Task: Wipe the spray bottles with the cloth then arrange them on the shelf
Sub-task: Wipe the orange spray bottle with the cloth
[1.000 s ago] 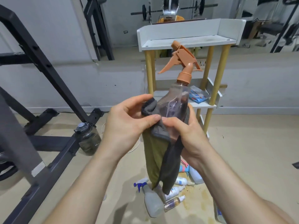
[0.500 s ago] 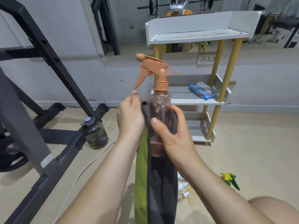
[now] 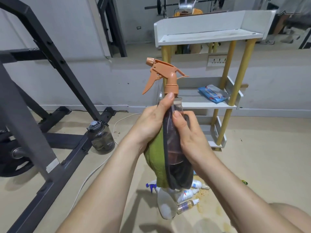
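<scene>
Bottle (image 3: pixel 170 140) is held nearly upright in the air at the middle of the head view, above the floor and nearer than the shelf (image 3: pixel 210 37). Its body is clear with a brownish tint, topped by an orange sprayer (image 3: pixel 165 73) whose nozzle and trigger point left. Cloth (image 3: pixel 156 165), green on one face and dark grey on the other, wraps the left and far sides of the body and hangs below its base. Left grip (image 3: pixel 151 122) clasps the cloth against the bottle, thumb tip at the neck just under the orange collar. Right grip (image 3: pixel 191 137) curls round the right side, thumb laid on the front of the body. Floor bottles (image 3: pixel 165 206) lie below the cloth.

Half a second earlier the left fingertip stood left of the collar, apart from it; now the thumb touches the neck. The right thumb has climbed higher on the body. A second ago the bottle leaned right; it is straighter now, and the green face bulges under the left grip.
</scene>
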Tool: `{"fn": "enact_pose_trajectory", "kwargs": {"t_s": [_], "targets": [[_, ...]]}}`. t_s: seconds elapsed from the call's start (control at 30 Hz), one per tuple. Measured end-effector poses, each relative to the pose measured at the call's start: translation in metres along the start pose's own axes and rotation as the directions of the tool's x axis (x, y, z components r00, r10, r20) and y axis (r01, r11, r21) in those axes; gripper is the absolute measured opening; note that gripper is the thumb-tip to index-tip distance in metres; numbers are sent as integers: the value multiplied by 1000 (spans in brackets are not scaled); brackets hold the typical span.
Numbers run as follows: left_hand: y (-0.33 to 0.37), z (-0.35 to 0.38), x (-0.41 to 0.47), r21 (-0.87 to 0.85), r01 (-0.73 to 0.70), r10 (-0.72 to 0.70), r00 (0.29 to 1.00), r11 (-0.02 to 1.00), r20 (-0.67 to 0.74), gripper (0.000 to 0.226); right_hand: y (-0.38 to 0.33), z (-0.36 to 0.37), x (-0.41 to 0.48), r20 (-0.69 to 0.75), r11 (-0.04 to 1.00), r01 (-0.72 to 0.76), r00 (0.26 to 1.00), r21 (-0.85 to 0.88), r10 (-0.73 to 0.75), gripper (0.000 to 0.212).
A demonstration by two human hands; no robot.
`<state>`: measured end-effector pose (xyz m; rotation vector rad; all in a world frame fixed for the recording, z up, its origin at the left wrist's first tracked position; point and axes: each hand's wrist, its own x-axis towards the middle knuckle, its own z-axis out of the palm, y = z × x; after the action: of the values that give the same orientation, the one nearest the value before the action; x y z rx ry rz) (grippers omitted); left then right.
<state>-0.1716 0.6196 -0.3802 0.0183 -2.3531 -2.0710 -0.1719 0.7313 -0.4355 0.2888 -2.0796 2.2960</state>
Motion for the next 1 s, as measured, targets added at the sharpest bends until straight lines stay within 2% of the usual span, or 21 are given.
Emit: {"fn": "enact_pose_trajectory", "kwargs": {"t_s": [0.1,0.13,0.2,0.27,0.3,0.37,0.43,0.5,0.6,0.67,0.73,0.8,0.83,0.87,0.93,1.0], "targets": [[-17,8,4,-80,-172,176,984,982,37,29,-5,-6,5,-138,995,-102,985,15,104,62],[-23,10,6,-69,-226,227,974,972,16,29,-7,-9,7,-130,988,-138,981,68,146,62],[-33,13,8,53,-304,307,947,951,-89,32,-9,-13,9,-4,965,-186,982,183,190,52],[-33,12,5,322,-272,345,918,907,-197,47,-11,-12,3,95,952,-203,978,230,186,46],[-31,10,5,427,-202,330,910,881,-251,58,-9,-10,0,110,958,-180,981,223,159,47],[-26,5,8,467,-40,241,893,883,-380,71,-5,-4,-5,87,973,-113,991,199,97,41],[-29,5,16,368,35,139,890,929,-435,73,-1,1,-6,19,971,-93,996,220,91,31],[-37,17,16,298,-69,186,905,952,-384,69,1,1,-1,-79,959,-82,991,271,107,26],[-59,29,15,323,-279,363,901,904,-237,68,-4,-5,4,-160,938,-41,982,343,101,22],[-70,28,20,242,-318,366,911,917,-189,62,-4,-10,5,-172,944,-40,980,328,102,21],[-71,27,18,50,-304,308,940,952,-149,42,-7,-13,4,-150,945,-67,981,320,120,24],[-66,25,14,-101,-253,237,960,962,-147,34,-7,-14,4,-94,949,-108,985,298,142,30],[-62,23,13,-186,-177,147,976,966,-162,38,-8,-14,3,-66,952,-128,986,279,152,31],[-59,19,15,-312,-43,4,992,949,-125,46,-9,-13,2,-39,957,-144,987,253,159,31],[-60,9,19,-479,196,-217,976,855,12,56,-8,-11,1,10,965,-160,987,207,161,25],[-65,5,20,-556,273,-268,959,785,93,54,-10,-10,-1,30,957,-176,984,231,173,18]]}}
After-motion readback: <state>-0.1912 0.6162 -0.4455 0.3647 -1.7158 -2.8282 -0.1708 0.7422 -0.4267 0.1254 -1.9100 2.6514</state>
